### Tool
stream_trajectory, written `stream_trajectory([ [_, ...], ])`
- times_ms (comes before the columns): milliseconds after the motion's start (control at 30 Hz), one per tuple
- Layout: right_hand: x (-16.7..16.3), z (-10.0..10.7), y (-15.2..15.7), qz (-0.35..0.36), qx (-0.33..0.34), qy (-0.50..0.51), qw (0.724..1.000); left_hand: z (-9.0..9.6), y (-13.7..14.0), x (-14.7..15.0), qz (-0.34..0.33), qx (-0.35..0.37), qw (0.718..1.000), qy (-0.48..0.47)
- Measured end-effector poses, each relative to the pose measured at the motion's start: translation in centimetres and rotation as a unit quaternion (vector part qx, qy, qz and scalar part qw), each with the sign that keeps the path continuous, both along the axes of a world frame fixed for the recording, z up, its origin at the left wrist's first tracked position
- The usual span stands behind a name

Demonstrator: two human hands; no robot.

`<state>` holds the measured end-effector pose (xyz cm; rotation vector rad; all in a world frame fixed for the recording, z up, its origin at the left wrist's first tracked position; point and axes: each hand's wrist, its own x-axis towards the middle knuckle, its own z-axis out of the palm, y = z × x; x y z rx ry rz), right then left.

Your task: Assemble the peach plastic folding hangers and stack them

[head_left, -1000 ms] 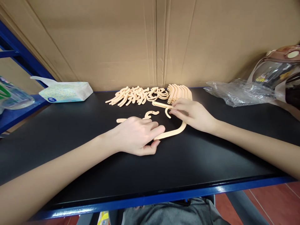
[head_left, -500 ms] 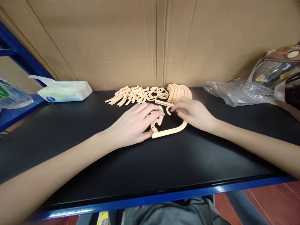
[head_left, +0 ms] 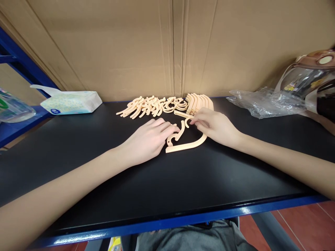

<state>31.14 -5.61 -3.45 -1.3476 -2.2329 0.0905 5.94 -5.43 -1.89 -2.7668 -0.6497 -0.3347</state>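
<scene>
Short strip [head_left: 181, 130], angled seven-to-one, lies at three o'clock from the nearer left hand [head_left: 149, 141], fingers curled — right hand [head_left: 216, 125] nearly pinched, both holds unclear

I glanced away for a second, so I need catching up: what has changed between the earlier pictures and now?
The left hand has left the bar's near end and moved forward to the hook and strip. The strip has swung round to the right; the hook lies nearer the person. Unchanged: right hand at the bar's bend, pile, tissue pack.
</scene>
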Motion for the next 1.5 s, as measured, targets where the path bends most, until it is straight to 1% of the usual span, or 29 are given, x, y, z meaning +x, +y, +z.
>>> stream_trajectory([
  [167, 0.0, 0.0, -0.1, -0.006, 0.004, -0.001, 1.0, 0.3, -0.5, 0.3, 0.018, -0.058, 0.997, -0.043],
  [233, -0.1, 0.0, -0.1, -0.012, 0.004, -0.001, 1.0, 0.4, -0.7, 0.4, 0.024, -0.069, 0.996, -0.048],
  [567, -0.1, 0.1, -0.3, -0.045, 0.002, -0.014, 0.999, 0.5, -1.1, 0.6, 0.017, -0.072, 0.996, -0.043],
  [667, -0.2, 0.2, -0.3, -0.048, 0.003, -0.016, 0.999, 0.5, -1.1, 0.6, 0.006, -0.078, 0.996, -0.038],
  [800, -0.1, 0.1, -0.2, -0.03, 0.003, -0.015, 0.999, 0.6, -1.1, 0.5, -0.021, -0.086, 0.996, -0.032],
  [1033, 0.0, 0.1, 0.0, -0.001, -0.004, -0.015, 1.0, 0.6, -1.2, 0.6, -0.042, -0.091, 0.995, -0.031],
  [1200, 0.0, 0.1, 0.1, -0.003, -0.001, -0.029, 1.0, 0.6, -1.2, 0.6, -0.057, -0.077, 0.995, -0.025],
  [1367, -0.1, 0.1, 0.1, -0.006, 0.001, -0.039, 0.999, 0.7, -1.1, 0.6, -0.064, -0.081, 0.994, -0.018],
  [1500, -0.1, 0.0, 0.0, 0.014, -0.011, -0.042, 0.999, 0.5, -1.0, 0.6, -0.056, -0.083, 0.995, -0.015],
])
